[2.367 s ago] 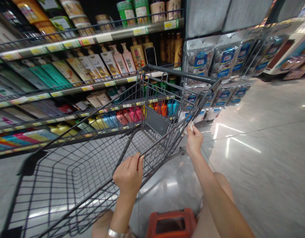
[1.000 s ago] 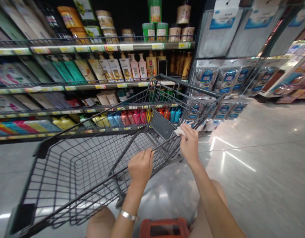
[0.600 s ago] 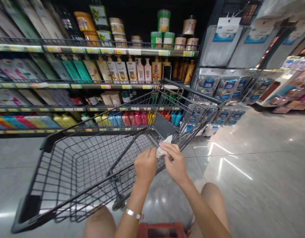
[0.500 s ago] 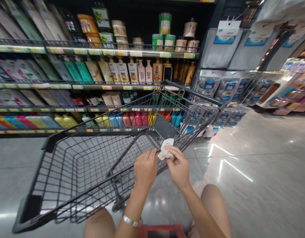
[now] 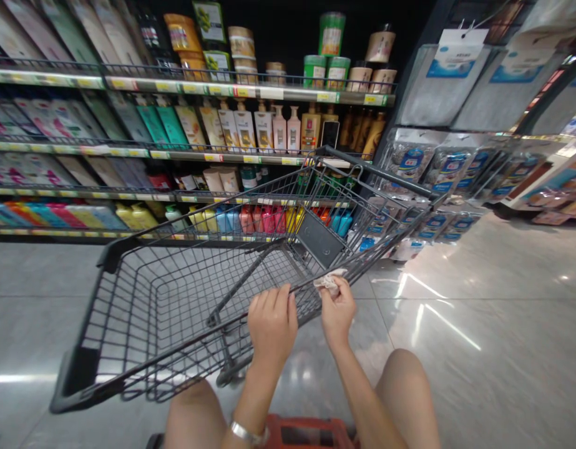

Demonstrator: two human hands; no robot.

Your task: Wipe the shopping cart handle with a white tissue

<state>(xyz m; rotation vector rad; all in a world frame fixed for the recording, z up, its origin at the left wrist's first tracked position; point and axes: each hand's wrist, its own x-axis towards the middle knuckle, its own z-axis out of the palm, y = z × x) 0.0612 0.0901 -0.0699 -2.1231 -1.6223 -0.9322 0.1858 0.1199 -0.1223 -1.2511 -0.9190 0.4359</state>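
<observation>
A dark wire shopping cart (image 5: 142, 299) stands in front of me in a store aisle, its basket holding nothing. My left hand (image 5: 272, 324) is closed over the top wire of the cart's near side. Just to its right, my right hand (image 5: 337, 307) pinches a small crumpled white tissue (image 5: 329, 280) against the same top wire. The cart's handle bar (image 5: 376, 171) is at the far right end. A metal bracelet shows on my left wrist.
Shelves (image 5: 185, 156) of shampoo bottles and jars run along the left and back. Hanging packets (image 5: 432, 168) fill a rack at right. Glossy grey floor (image 5: 479, 324) spreads to the right. A red stool (image 5: 311, 433) is under me, my knees either side.
My right hand with the tissue slid along the cart's top wire from near the handle end toward my left hand. The view rose and shifted a little; the left hand kept its grip.
</observation>
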